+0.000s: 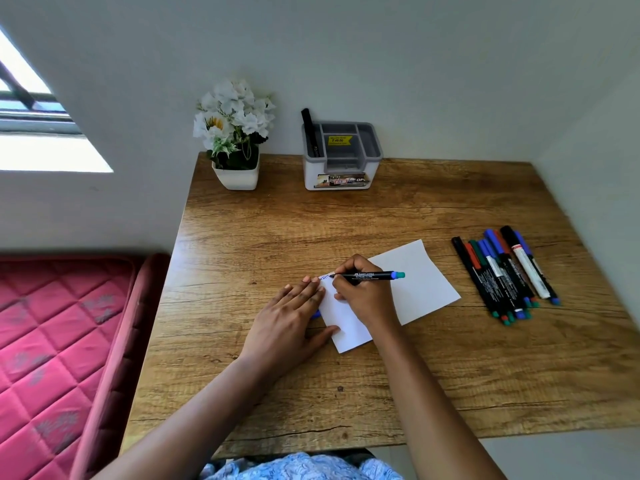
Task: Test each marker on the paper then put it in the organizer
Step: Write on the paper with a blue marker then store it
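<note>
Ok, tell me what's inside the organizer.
One black marker stands in the left compartment of the organizer; a yellow price sticker shows in the middle. The compartment floors are hidden by the walls.

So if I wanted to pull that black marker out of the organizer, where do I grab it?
Probably pinch the black marker by its top end, coming down from above. It stands almost upright in the organizer's left compartment, leaning a bit left, and only that upper part sticks out over the rim, so it's the easy bit to hold.
</note>
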Demonstrator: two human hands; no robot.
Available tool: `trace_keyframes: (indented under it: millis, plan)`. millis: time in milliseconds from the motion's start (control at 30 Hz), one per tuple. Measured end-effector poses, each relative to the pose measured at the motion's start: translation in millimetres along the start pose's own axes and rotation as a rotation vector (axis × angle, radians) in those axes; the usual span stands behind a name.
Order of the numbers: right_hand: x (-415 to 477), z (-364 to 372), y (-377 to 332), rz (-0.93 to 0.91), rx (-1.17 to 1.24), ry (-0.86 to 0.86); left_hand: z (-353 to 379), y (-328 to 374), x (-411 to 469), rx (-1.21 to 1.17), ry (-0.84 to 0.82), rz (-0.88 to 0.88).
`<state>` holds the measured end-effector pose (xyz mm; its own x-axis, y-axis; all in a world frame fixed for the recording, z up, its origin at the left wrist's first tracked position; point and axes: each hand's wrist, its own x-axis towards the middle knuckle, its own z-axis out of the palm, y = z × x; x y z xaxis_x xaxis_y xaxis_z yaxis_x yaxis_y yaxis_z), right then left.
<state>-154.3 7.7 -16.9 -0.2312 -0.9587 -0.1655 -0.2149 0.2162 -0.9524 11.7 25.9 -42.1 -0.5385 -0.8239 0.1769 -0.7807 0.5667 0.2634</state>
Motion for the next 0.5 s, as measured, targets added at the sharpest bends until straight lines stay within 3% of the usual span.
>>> trace_keyframes:
  millis: [500]
  plan:
    - [-0.4, 0.6, 2.1, -0.007, 0.009, 0.012, -0.3, -0.1, 0.3, -0.011, -0.022, -0.013]
